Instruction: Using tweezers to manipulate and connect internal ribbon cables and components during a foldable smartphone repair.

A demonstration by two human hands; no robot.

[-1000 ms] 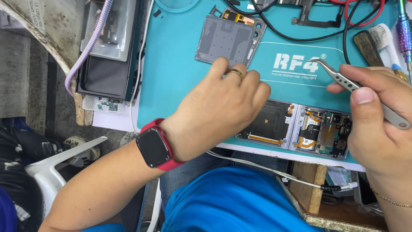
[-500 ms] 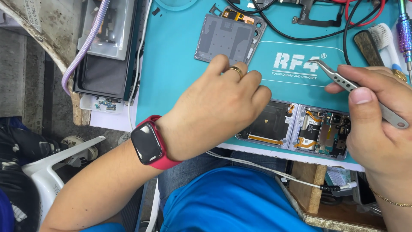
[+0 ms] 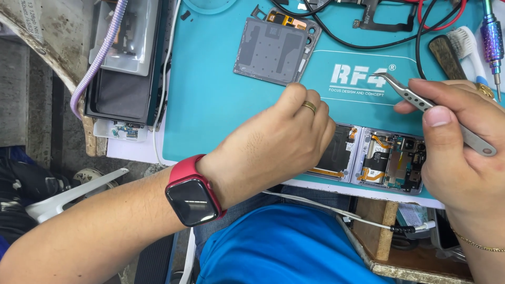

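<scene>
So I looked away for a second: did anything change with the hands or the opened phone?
Hardly anything. The left hand still rests on the opened phone, and the right hand still holds the tweezers above it, tip pointing up-left. Only the view shifted slightly.

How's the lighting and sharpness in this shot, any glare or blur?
Head view: bright, even light; the teal mat shows no glare; the opened phone and tweezers are sharp; soft shadow under the left hand; the smartwatch face reflects faintly.
</scene>
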